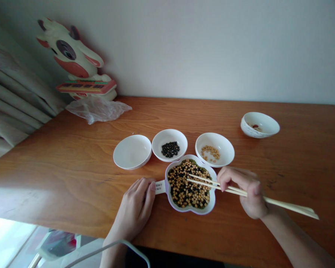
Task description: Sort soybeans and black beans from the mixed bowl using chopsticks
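A flower-shaped white bowl (212,203) full of mixed yellow and black beans sits near the table's front edge. My right hand (247,193) is closed on a pair of pale chopsticks (284,204), whose tips reach over the mixed beans. My left hand (136,208) lies flat on the table with fingers stretched out, its fingertips touching the bowl's small handle tab (159,187). Behind the bowl stand three white bowls: an empty one (132,152), one with black beans (169,144), one with yellow beans (214,149).
A fourth white bowl (259,124) with a few bits stands far right. A crumpled clear plastic bag (97,108) and a cow-shaped toy (75,61) sit at the back left by the wall. The wooden table (58,160) ends near my body.
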Demonstrator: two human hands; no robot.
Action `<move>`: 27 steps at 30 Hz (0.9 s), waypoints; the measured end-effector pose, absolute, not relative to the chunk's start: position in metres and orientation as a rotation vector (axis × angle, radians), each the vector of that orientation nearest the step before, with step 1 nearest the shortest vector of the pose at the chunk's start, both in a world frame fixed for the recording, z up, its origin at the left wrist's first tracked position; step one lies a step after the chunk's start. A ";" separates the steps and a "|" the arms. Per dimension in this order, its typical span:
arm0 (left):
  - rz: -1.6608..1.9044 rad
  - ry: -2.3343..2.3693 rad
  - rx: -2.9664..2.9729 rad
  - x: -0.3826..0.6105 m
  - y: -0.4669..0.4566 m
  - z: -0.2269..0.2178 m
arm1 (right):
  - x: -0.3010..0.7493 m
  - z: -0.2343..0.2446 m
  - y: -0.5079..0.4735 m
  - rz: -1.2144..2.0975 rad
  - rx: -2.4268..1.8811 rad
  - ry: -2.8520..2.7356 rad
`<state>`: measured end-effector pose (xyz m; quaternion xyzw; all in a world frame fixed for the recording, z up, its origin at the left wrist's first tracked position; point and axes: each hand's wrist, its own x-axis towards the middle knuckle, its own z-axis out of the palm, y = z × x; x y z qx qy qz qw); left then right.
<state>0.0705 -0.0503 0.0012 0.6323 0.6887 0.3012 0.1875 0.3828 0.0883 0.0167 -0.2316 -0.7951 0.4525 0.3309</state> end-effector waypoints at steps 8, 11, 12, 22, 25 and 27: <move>0.852 1.934 1.765 0.070 -0.051 0.000 | 0.381 0.018 0.088 1.169 -0.616 -2.074; 0.852 1.938 1.769 0.069 -0.051 -0.002 | 0.380 0.018 0.087 1.164 -0.616 -2.045; 0.853 1.937 1.770 0.069 -0.051 -0.002 | 0.380 0.018 0.087 1.161 -0.616 -2.033; 0.866 1.920 1.783 0.070 -0.051 0.001 | 0.385 0.022 0.088 1.195 -0.636 -2.006; 0.868 1.936 1.794 0.070 -0.051 0.000 | 0.387 0.021 0.091 1.229 -0.669 -2.053; 0.860 1.951 1.799 0.070 -0.051 -0.001 | 0.388 0.021 0.092 1.244 -0.689 -2.066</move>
